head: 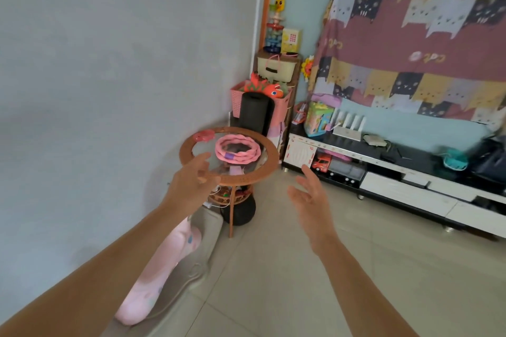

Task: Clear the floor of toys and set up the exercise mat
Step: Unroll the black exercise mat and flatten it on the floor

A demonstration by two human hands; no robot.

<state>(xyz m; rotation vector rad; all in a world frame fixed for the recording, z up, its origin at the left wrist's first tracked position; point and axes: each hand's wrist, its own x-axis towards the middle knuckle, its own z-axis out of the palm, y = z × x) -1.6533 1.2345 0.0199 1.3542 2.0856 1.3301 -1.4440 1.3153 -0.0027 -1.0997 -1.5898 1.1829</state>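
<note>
Head camera: both arms reach toward a rolled black foam exercise mat [254, 112] standing upright in the corner behind a round wicker-rimmed glass side table [269, 163], the left hand [191, 182] and right hand [310, 197] empty with fingers loosely spread. The roll looks light, soft and springy, probably best clasped around its middle with both palms. Beside it a pink lattice plastic basket [236, 100] holds a red plush fish [264, 86]; a cream lidded storage bin [276, 67] sits above.
</note>
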